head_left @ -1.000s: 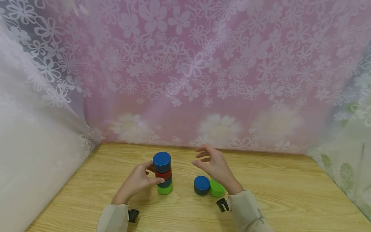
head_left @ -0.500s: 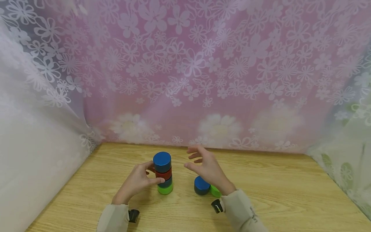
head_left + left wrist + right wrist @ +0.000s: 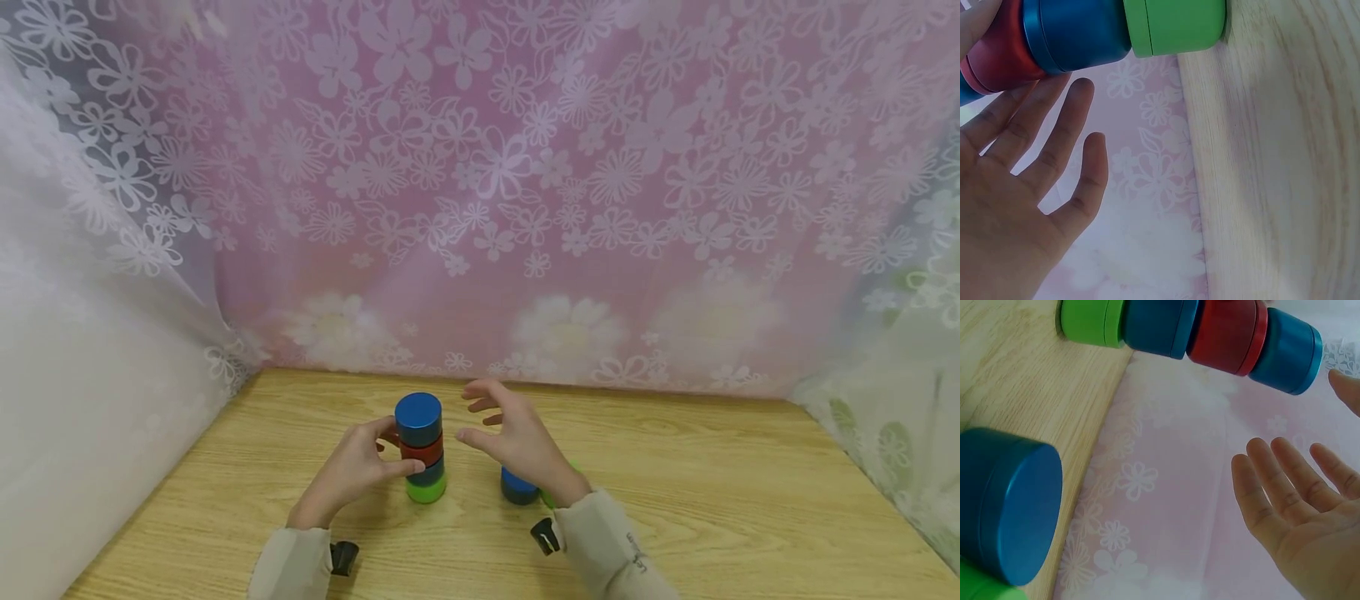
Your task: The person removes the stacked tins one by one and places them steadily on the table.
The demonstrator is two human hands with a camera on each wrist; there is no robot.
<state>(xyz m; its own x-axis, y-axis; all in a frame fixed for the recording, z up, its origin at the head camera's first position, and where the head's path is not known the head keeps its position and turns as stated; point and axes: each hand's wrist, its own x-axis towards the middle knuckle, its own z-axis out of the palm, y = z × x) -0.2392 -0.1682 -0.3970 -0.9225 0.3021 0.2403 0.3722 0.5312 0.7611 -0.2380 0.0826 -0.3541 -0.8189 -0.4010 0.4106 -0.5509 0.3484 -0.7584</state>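
Observation:
Several small round metal tins stand in a stack on the table: a green tin (image 3: 426,490) at the bottom, then a blue tin (image 3: 1082,34), a red tin (image 3: 426,451) and another blue tin (image 3: 418,414) on top. My left hand (image 3: 356,465) holds the stack around its middle, thumb on the near side, fingers behind. To the right of the stack my right hand (image 3: 519,435) hovers with fingers spread and loosely bent, nothing in it. Below that hand sit a loose blue tin (image 3: 1013,506) and a loose green tin (image 3: 985,584), both partly hidden by it in the head view.
The wood-grain table (image 3: 712,483) carries all the tins. A pink flowered cloth (image 3: 525,208) hangs along its back edge, and whitish cloth (image 3: 90,358) closes in the left side. Each wrist has a black clip-like piece (image 3: 546,536) at the sleeve.
My right hand has moved left toward the stack, passing over the loose tins and covering more of them. The left hand and the stack have stayed in place.

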